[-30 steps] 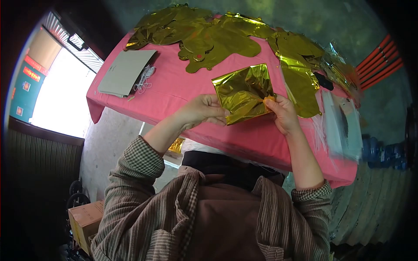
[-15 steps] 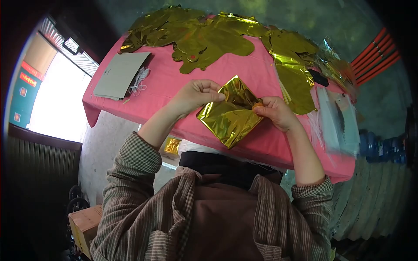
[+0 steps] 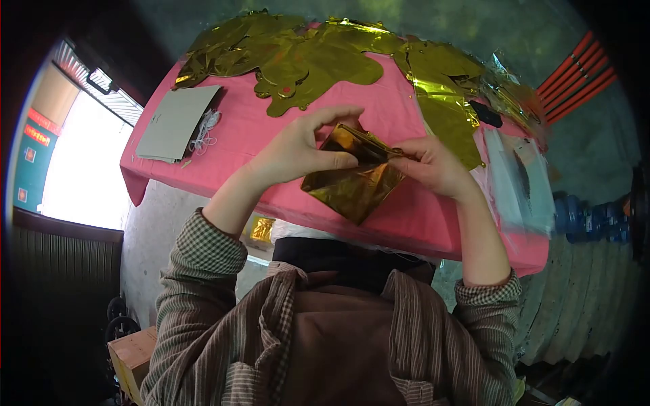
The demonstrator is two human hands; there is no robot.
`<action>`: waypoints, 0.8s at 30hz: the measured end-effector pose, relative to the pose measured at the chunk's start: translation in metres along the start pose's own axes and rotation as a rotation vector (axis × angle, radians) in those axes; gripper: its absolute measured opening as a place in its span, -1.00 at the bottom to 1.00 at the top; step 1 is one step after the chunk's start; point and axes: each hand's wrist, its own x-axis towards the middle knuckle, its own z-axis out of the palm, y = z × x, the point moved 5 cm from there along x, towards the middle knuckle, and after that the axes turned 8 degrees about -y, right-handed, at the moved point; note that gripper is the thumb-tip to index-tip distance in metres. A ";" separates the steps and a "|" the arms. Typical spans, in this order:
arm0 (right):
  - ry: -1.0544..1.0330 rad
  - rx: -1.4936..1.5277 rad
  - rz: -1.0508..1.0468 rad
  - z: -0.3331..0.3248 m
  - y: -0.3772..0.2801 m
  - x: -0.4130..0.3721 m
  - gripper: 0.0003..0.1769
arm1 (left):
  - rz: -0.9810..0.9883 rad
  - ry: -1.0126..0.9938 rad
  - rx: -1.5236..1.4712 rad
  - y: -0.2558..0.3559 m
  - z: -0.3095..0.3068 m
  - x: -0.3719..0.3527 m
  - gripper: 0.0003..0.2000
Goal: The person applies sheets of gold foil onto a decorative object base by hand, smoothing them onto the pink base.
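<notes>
A folded square of shiny gold foil (image 3: 359,193) is held up between my hands above the near part of the pink-covered table (image 3: 230,166). My left hand (image 3: 301,149) has its thumb on the near face of the foil, while its fingers reach behind the upper edge. At the foil's right corner, my right hand (image 3: 433,166) pinches it between thumb and fingers. The upper part of the foil is folded and bulges, with a dark hollow showing between the layers.
Flat gold foil shapes (image 3: 325,68) spread along the table's far side. Grey card sheets (image 3: 177,122) and white string (image 3: 205,132) lie at left. Clear plastic sleeves (image 3: 518,183) lie at right, near a black object (image 3: 486,114). Blue bottles (image 3: 589,220) stand beyond, and a cardboard box (image 3: 133,352) sits low at left.
My left hand has moved further over the foil, its thumb now on the near face. The foil's upper part has folded down and looks darker. The view has shifted slightly.
</notes>
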 end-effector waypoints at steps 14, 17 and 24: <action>0.271 -1.332 -0.599 0.047 -0.005 -0.035 -0.68 | 0.552 -0.045 0.918 -0.007 0.032 -0.024 -0.71; 0.202 -1.352 -0.610 0.060 0.020 -0.037 -0.68 | 0.446 -0.128 0.862 -0.025 0.043 -0.033 -0.68; 0.122 -1.336 -0.584 0.065 0.018 -0.037 -0.71 | 0.188 -0.432 0.636 -0.016 0.040 -0.025 -0.64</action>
